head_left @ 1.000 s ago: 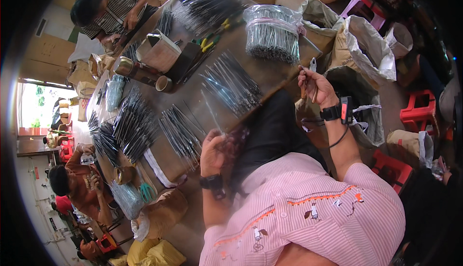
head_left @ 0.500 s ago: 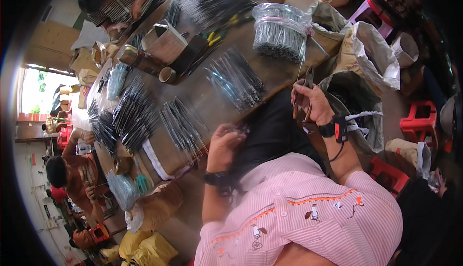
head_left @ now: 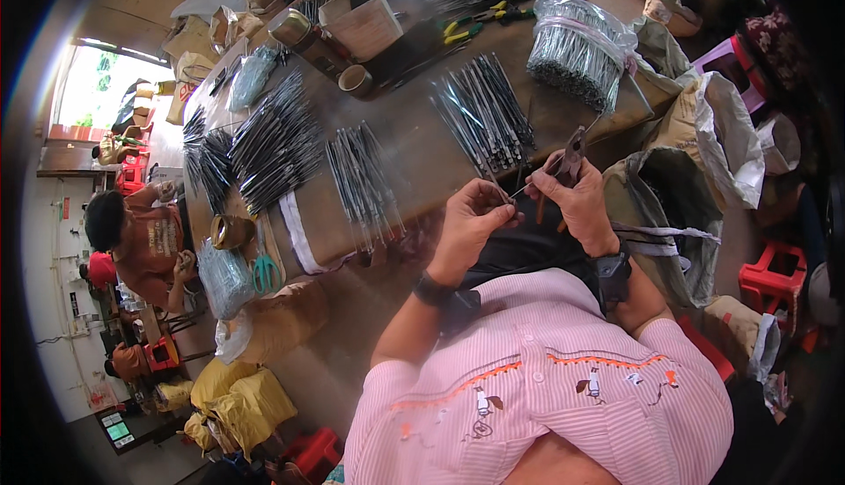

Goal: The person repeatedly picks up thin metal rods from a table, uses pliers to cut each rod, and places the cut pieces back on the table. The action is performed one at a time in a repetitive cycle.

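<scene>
My right hand (head_left: 578, 202) is wrapped round a pair of pliers (head_left: 576, 141), their jaws up and their brownish handles below the fingers. Its thumb and forefinger also meet the end of a thin wire-like piece (head_left: 519, 193). Close by on the left, my left hand (head_left: 475, 225) pinches the other part of that slim piece between thumb and fingers. Just beyond both hands, at the table's edge, lies a bundle of dark thin strips (head_left: 486, 115). A second, smaller row of strips (head_left: 363, 177) is farther left.
A plastic-wrapped bundle of silvery wires (head_left: 576, 49) stands at the table's right corner. Open sacks (head_left: 673, 212) crowd my right side. On the table (head_left: 400, 146) are a paper cup (head_left: 355, 81), a box (head_left: 361, 23), yellow-handled pliers (head_left: 462, 29) and teal scissors (head_left: 265, 272). Co-workers sit beyond.
My right hand with the pliers has come down from the wire bundle, and my left hand has moved right and up to meet it. The view has shifted, so the table sits higher.
</scene>
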`<state>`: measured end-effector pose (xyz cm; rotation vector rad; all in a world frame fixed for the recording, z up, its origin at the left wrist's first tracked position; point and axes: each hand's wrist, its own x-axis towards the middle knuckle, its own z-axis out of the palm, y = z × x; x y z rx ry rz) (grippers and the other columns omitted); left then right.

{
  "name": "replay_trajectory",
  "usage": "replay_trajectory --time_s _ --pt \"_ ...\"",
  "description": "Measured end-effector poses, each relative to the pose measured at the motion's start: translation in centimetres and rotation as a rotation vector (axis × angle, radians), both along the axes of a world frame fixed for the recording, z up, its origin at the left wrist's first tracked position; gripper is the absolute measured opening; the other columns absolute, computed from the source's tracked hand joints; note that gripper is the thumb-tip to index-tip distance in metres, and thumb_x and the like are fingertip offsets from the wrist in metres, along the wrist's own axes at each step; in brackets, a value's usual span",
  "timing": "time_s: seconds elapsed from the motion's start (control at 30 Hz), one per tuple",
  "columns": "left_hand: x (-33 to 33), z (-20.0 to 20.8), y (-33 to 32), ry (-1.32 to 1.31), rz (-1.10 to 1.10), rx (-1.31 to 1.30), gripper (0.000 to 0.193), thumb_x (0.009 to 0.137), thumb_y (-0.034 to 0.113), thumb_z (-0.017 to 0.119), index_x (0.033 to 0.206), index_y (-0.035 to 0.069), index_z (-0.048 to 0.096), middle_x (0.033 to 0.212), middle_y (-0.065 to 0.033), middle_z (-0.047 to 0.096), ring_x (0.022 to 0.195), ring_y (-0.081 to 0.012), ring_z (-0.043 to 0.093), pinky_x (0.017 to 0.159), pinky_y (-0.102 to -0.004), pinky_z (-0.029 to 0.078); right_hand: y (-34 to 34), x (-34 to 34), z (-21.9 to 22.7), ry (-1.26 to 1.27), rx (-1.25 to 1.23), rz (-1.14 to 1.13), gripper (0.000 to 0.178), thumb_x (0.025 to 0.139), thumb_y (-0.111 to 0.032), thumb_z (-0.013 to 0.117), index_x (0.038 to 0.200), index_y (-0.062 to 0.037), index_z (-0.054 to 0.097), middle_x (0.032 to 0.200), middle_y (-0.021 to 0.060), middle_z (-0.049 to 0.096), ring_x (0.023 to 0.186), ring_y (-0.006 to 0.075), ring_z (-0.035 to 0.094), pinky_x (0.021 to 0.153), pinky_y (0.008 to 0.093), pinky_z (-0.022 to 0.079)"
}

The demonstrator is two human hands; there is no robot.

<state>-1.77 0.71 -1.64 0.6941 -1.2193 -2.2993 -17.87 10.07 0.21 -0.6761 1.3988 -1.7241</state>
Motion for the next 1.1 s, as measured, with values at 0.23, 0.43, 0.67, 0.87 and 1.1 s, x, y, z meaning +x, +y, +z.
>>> replay_trajectory --time_s 0.23,0.43,0.67,0.87,1.1 --pt "0.2 -0.2 -0.1 -0.018 0.034 -0.055 0.014 0.082 -0.004 0.067 0.093 -0.001 0.058 0.082 -0.0079 0.065 0.075 -0.0157 0.067 0.07 -0.0265 0.056 0.2 1.1 -1.2 0.017 0.046 0.137 0.017 0.086 -0.003 0.066 0.101 -0.0004 0.058 0.081 0.0059 0.066 0.07 0.0113 0.063 0.063 0.0236 0.051" --pt "1.1 -0.2 -0.3 -0.124 0.03 -0.065 0.018 0.081 -0.004 0.067 0.096 -0.002 0.058 0.08 -0.0068 0.065 0.076 -0.0151 0.067 0.07 -0.0256 0.056 -1.1 0.5 -0.5 0.0 -0.08 -0.097 0.017 0.087 -0.003 0.065 0.101 0.0012 0.058 0.08 0.0073 0.065 0.065 0.0105 0.061 0.049 0.0229 0.048" --pt "0.8 0.5 0.8 -0.128 -0.163 -0.086 0.029 0.082 -0.006 0.062 0.109 -0.001 0.052 0.086 -0.0062 0.063 0.079 -0.0165 0.068 0.067 -0.0256 0.056 -0.7 -0.9 -0.4 -0.098 0.003 0.06 0.022 0.087 -0.005 0.065 0.108 0.0012 0.058 0.086 0.0106 0.067 0.068 0.013 0.063 0.064 0.0244 0.052" --pt "0.6 2.3 0.8 -0.168 -0.328 0.036 0.034 0.08 -0.004 0.062 0.112 -0.003 0.052 0.088 -0.008 0.061 0.078 -0.02 0.068 0.06 -0.0259 0.055 0.0 -1.7 -0.3 -0.229 0.103 0.218 0.025 0.085 -0.007 0.068 0.107 0.0011 0.059 0.086 0.0096 0.066 0.069 0.0125 0.062 0.064 0.0241 0.051" --pt "0.4 2.9 1.1 0.011 -0.264 0.157 0.032 0.086 0.006 0.061 0.115 0.0 0.048 0.094 -0.0087 0.059 0.084 -0.0172 0.063 0.072 -0.0283 0.052 -0.5 -1.7 -1.0 -0.271 0.097 0.197 0.02 0.084 -0.01 0.07 0.098 0.0005 0.06 0.085 0.0084 0.066 0.07 0.0131 0.063 0.064 0.0243 0.051"
